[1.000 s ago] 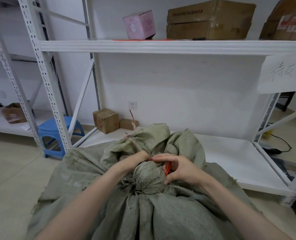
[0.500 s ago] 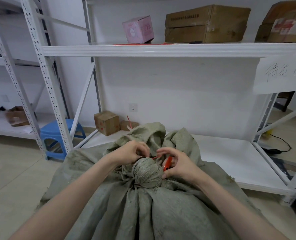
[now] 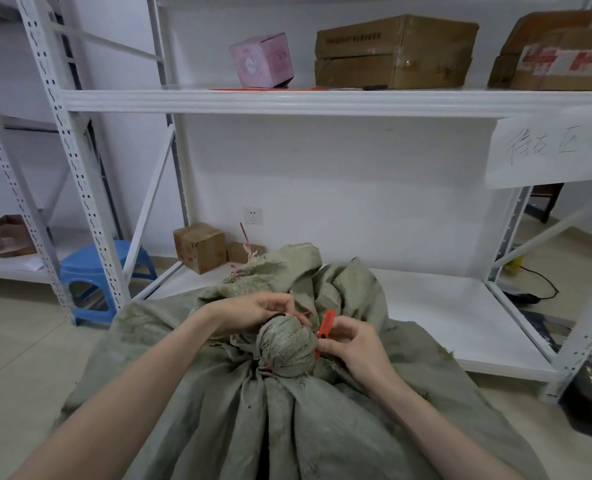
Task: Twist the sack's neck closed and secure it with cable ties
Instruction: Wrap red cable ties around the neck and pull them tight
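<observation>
A large grey-green woven sack (image 3: 287, 420) fills the lower middle of the head view. Its neck (image 3: 285, 342) is twisted into a tight knob, with loose cloth flopping behind it. A red cable tie (image 3: 325, 325) lies round the neck; its flat head sticks up on the right. My right hand (image 3: 353, 344) pinches that head. My left hand (image 3: 258, 311) pinches the thin red tail on the neck's left side, fingers curled. Another red tie (image 3: 245, 239) pokes up behind the sack.
A white metal rack stands behind the sack, its low shelf (image 3: 436, 313) just beyond my hands. Small cardboard boxes (image 3: 201, 247) sit at its left end. A blue plastic stool (image 3: 97, 271) stands on the floor at left. Boxes (image 3: 395, 51) fill the upper shelf.
The camera has tilted and the view shifted slightly. My hands have drawn a little apart at the neck, and the tie's red head now stands out clearly above my right fingers.
</observation>
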